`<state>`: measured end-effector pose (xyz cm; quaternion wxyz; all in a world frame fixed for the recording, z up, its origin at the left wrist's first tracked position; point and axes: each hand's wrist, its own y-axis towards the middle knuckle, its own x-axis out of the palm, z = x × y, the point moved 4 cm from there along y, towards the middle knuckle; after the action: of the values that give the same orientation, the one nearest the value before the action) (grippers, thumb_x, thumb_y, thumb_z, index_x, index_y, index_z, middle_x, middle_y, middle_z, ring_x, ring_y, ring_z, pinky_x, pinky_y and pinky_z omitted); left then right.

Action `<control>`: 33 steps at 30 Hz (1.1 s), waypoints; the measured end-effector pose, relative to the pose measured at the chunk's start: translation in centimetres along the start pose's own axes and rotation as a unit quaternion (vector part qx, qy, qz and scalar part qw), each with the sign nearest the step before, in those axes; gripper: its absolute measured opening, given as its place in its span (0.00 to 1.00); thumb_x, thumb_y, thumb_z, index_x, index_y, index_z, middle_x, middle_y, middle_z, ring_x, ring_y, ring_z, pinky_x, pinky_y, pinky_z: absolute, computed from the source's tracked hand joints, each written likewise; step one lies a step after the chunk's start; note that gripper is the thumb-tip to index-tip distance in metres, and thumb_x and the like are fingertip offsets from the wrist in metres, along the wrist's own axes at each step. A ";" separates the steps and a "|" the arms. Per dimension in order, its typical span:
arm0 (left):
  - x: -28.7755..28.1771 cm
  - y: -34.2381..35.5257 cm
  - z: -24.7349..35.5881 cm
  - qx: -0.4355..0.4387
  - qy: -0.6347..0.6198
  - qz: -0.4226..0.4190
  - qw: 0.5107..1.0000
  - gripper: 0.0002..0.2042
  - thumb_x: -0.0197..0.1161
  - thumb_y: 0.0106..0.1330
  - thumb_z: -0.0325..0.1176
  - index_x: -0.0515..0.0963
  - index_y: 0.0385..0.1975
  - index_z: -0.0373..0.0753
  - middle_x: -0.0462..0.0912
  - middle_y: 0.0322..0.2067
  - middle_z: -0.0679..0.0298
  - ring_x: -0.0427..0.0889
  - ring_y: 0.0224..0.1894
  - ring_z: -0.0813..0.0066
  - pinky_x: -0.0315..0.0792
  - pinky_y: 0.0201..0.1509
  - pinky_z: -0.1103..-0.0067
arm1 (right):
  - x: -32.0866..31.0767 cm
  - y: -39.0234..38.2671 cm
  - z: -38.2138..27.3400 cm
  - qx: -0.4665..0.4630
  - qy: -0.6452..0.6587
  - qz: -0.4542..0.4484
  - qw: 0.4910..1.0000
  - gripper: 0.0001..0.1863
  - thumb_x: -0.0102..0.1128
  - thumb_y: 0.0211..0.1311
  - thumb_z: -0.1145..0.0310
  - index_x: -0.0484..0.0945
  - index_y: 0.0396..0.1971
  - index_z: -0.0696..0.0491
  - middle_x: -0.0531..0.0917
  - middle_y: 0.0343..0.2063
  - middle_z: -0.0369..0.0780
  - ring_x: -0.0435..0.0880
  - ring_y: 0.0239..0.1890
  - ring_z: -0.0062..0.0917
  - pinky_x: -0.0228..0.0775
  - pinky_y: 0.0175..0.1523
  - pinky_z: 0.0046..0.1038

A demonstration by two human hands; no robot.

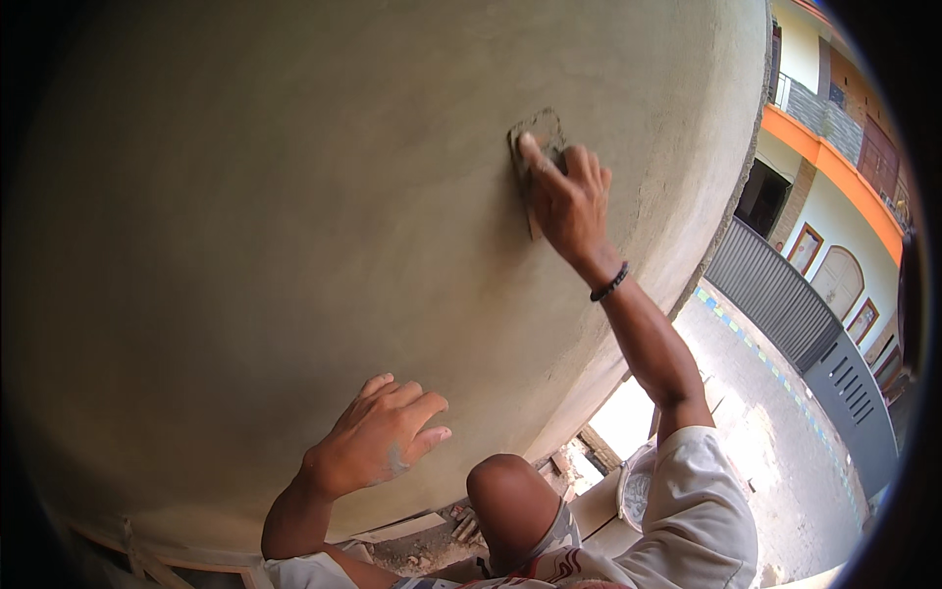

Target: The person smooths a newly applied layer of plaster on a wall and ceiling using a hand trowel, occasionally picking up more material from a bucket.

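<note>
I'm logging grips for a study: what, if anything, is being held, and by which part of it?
The right hand holds a flat trowel from its back, seemingly by a handle the hand itself covers. The left hand holds nothing visible.

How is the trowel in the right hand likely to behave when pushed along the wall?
The trowel is probably stiff, since it looks flat and straight-edged. It may slide easily, as the wall looks smooth. Its smeared face might feel slippery.

Trowel (547, 130) handle mostly hidden by R hand (572, 204), bucket (622, 491) partly behind R sleeve (699, 496), wall (265, 236) cut off @ top, rubble (420, 557) indistinct
</note>
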<state>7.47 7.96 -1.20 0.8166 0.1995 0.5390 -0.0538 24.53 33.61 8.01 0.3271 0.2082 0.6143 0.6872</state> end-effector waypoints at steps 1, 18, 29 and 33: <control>0.0 0.0 -0.1 -0.003 0.012 -0.005 1.000 0.13 0.64 0.66 0.40 0.79 0.42 0.37 0.78 0.31 0.57 0.77 0.37 0.56 0.65 0.62 0.63 | -0.2 3.6 0.9 -0.009 -0.009 0.014 1.000 0.24 0.58 0.62 0.70 0.79 0.59 0.35 0.70 0.28 0.37 0.72 0.34 0.30 0.61 0.39 0.32; -0.4 0.2 0.6 0.015 0.022 0.037 0.999 0.14 0.63 0.67 0.40 0.78 0.44 0.37 0.78 0.32 0.57 0.77 0.38 0.57 0.65 0.59 0.62 | -1.0 8.6 10.3 0.135 -0.042 -0.005 0.990 0.21 0.53 0.68 0.61 0.77 0.60 0.32 0.77 0.32 0.42 0.78 0.37 0.34 0.65 0.43 0.35; -1.1 -0.6 1.4 0.017 0.027 0.055 0.998 0.14 0.65 0.65 0.39 0.79 0.42 0.36 0.77 0.30 0.57 0.78 0.38 0.57 0.64 0.63 0.61 | -1.1 11.8 9.9 0.132 -0.083 0.001 0.988 0.22 0.52 0.69 0.61 0.76 0.61 0.31 0.81 0.34 0.44 0.80 0.40 0.36 0.68 0.45 0.38; -2.2 -1.0 3.0 0.027 0.014 0.056 0.998 0.14 0.65 0.65 0.40 0.79 0.42 0.36 0.77 0.30 0.57 0.78 0.39 0.58 0.65 0.61 0.63 | -0.7 10.1 14.2 0.217 -0.008 -0.042 0.975 0.23 0.50 0.68 0.63 0.75 0.63 0.39 0.82 0.38 0.44 0.83 0.34 0.35 0.72 0.39 0.35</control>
<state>8.82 5.61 1.56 0.8050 0.2517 0.5368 -0.0195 32.85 42.90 20.22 0.3079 0.2534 0.7543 0.5216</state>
